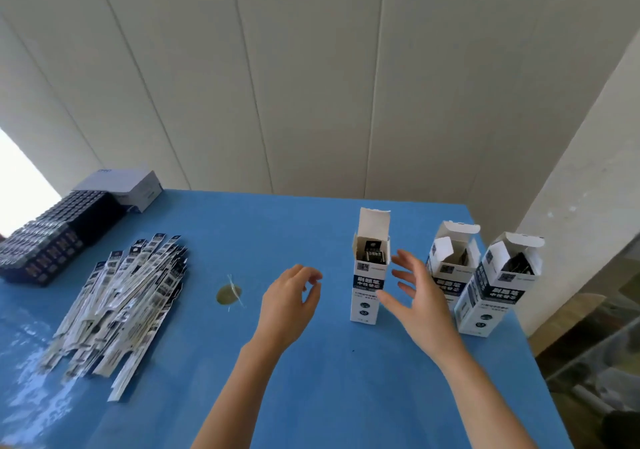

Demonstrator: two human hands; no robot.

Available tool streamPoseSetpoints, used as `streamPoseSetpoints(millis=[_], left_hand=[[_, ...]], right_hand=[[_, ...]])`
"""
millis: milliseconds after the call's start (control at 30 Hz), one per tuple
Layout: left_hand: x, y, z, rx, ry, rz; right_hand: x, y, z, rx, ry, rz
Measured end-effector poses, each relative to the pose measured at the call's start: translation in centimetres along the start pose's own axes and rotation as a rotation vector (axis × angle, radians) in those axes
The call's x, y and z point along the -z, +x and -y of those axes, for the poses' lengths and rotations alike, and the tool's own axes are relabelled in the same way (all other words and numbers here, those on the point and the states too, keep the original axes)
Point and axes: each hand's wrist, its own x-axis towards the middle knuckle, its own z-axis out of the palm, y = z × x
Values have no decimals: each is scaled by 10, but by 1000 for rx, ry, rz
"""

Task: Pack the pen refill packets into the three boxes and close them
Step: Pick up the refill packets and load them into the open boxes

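Observation:
Three tall white-and-navy boxes stand upright on the blue table with their top flaps open. The left box (369,275) has dark packets showing in its mouth. The middle box (450,258) and the right box (495,286) stand further right. A loose pile of pen refill packets (121,296) lies at the left. My left hand (289,305) hovers left of the left box, fingers loosely curled, holding nothing. My right hand (415,296) is spread just right of that box, fingers straight, thumb near its side.
A block of dark stacked packs (52,240) and a white carton (128,185) sit at the far left of the table (329,379). A yellowish spot with a thin strip (229,294) marks the table. The table's right edge drops to clutter on the floor.

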Motion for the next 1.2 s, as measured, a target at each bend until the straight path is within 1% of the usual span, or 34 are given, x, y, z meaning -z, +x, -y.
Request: streamPoseSetpoints(millis=[67,167,200,367,567,833,1000,1100,1200], left_hand=[[3,-13,7,13,71,5],[10,-37,22,66,136,5],[13,-45,26,84,154,8],[31,-74,52,105,244,42],[79,-117,102,121,300,89],[169,-197,201,177,294,56],[212,-222,241,179,288,54],[228,-218,259,184,277,52],[236,-207,274,195,256,51]], right_hand=[[-7,-9,-9,-28,-45,-44],[-21,-30,-24,-63,-195,-146],[-27,-39,-28,-70,-240,-144],[-68,-71,-29,-33,-381,55],[-137,-93,5,59,-454,156],[-263,-134,57,77,-422,178],[-320,-142,82,43,-388,198],[-344,-132,87,-19,-377,198],[-365,-114,87,-150,-407,234]])
